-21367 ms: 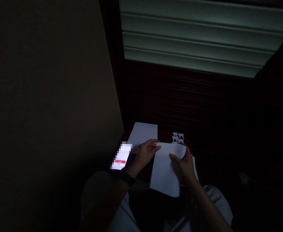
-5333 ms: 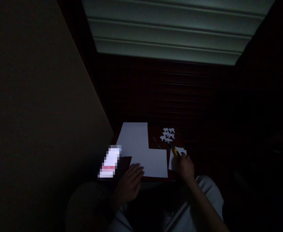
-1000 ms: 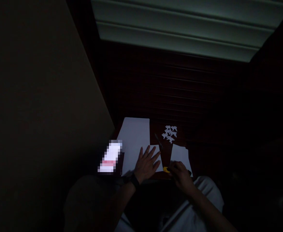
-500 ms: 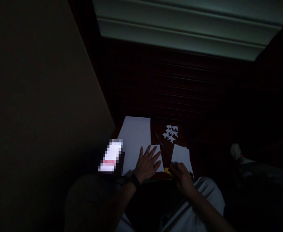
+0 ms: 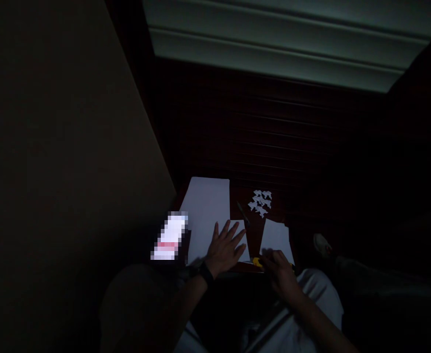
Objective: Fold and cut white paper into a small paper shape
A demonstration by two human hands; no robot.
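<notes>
My left hand [image 5: 224,249] lies flat with fingers spread on a small sheet of white paper [image 5: 239,226], pressing it over a larger white sheet [image 5: 208,201]. In my right hand [image 5: 282,275] is a yellow utility knife [image 5: 257,262], its front end pointing left at the small sheet's lower right corner. The blade is too dark and small to make out clearly. Just beyond that hand rests another cut piece of white paper [image 5: 276,236]. A thin pen-like tool [image 5: 243,214] lies between the papers, and several small white paper cut-outs [image 5: 260,203] are piled farther back.
A lit phone [image 5: 169,238], its screen blurred out, sits at the left of the small dark table [image 5: 254,240]. A wall [image 5: 71,122] rises close on the left. Another person's shoe [image 5: 321,245] and leg are on the right. The room is very dark.
My right hand has shifted slightly down and right with the utility knife. The left hand stays in place. The other person's foot has moved left, closer to the table.
</notes>
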